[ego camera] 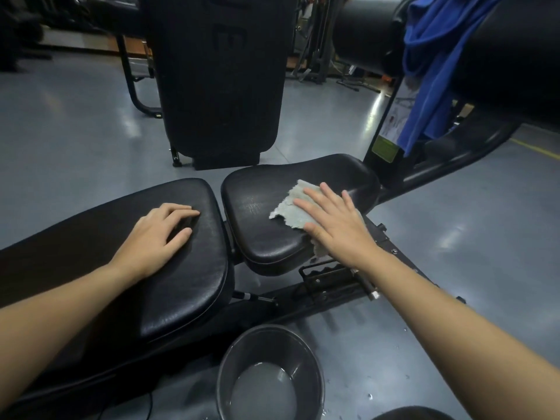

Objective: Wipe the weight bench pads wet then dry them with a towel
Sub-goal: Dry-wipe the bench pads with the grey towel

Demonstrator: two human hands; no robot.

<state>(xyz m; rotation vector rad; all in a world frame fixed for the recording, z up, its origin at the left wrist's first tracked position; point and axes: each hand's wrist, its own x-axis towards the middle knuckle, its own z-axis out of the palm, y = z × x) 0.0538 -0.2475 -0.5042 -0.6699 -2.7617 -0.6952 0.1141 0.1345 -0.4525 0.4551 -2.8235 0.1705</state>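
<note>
While pressed flat on the seat pad (pixel 272 201), right hand (pixel 336 225) spread wide, fingers splayed over a grey cloth (pixel 295 209). Cloth bunched beneath the palm, ragged edge poking out to the left, one corner hanging off the pad's near side. Shiny wet streaks on the pad just left of the cloth. Left hand (pixel 160 234) resting palm-down on the end of the long back pad (pixel 181 268), fingers loosely curled, gripping nothing. Narrow gap between the two pads, black frame (pixel 318 295) showing underneath. On the floor (pixel 75 140) just in front of the frame, a dark metal bowl (pixel 269 374) holding cloudy water; droplets scattered on the floor to its right. Blue towel (pixel 430 65) draped over a black padded roller (pixel 500 56) at upper right, well apart from both hands. Another black upright pad (pixel 218 77) standing behind the seat.
</note>
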